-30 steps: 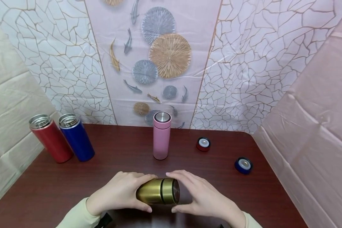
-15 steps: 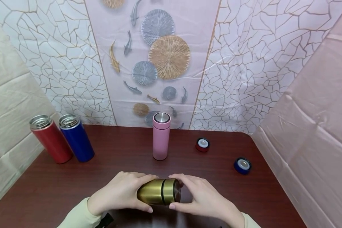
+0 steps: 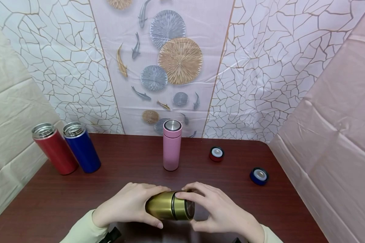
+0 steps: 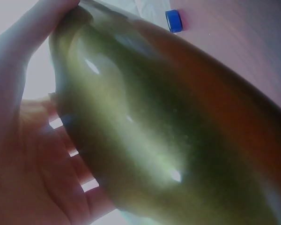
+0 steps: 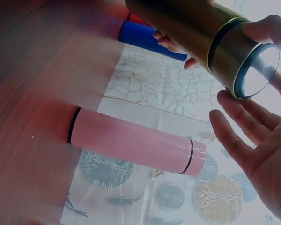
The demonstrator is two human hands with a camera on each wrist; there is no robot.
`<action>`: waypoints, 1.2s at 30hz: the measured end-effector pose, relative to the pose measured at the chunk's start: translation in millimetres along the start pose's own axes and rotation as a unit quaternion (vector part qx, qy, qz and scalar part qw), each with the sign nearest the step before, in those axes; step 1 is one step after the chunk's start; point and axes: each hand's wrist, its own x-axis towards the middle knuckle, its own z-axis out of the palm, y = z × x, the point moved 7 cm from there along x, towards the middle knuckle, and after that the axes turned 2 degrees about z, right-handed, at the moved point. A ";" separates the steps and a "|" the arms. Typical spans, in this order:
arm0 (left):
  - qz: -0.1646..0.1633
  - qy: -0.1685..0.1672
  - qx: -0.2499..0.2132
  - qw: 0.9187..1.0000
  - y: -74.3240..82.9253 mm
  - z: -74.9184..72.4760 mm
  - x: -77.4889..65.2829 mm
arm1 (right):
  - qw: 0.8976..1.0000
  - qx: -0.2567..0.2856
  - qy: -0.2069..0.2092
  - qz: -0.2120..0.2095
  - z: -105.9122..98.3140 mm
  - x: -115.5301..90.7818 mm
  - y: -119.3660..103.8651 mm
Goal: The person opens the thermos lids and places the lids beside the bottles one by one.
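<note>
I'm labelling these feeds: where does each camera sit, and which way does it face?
Head: on the person's head, facing forward and down over the table; both sleeves, left hand and right hand show.
Left wrist: on that wrist, facing the gold bottle up close, blue lid beyond; left hand shows.
Right wrist: on that wrist, facing the gold bottle's capped end, scene turned sideways; right hand and some left fingertips show.
Shared: head and right wrist both show the pink bottle.

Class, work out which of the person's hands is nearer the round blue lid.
The right hand; it is at the capped end of the shiny gold cylindrical bottle, left of the blue lid. The left hand grips that bottle's body, farther left.
</note>
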 end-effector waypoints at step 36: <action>-0.003 -0.004 -0.005 1.000 -0.4 1.3 0.0 | 0.995 0.026 -0.018 0.098 4.6 1.5 10.3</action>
